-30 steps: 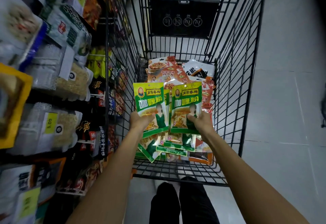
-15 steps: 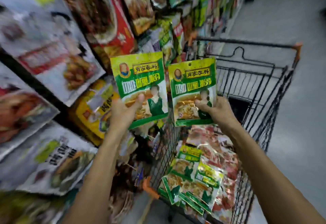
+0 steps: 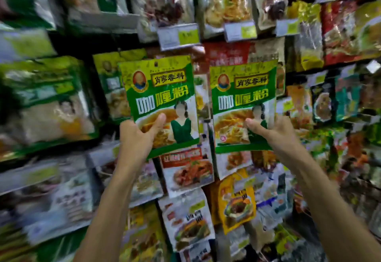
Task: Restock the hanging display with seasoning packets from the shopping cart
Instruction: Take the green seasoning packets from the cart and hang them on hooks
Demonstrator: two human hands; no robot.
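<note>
I hold two green and yellow seasoning packets upright in front of the hanging display. My left hand (image 3: 138, 138) grips the left packet (image 3: 160, 92) at its lower left corner, thumb on its front. My right hand (image 3: 274, 134) grips the right packet (image 3: 243, 94) at its lower right edge, thumb across the front. Both packets are raised side by side, close to the rows of hanging packets. A similar green and yellow packet (image 3: 111, 76) hangs just behind the left one. The shopping cart is out of view.
The display fills the view with hanging packets in rows: a red and white packet (image 3: 185, 171) and a yellow packet (image 3: 237, 206) below my hands, price tags (image 3: 179, 36) above. Larger green bags (image 3: 47, 101) hang at the left. The edges are blurred.
My view has swung from the cart to the display. Both hands have lifted the two packets out of the cart and up in front of the hanging rows.
</note>
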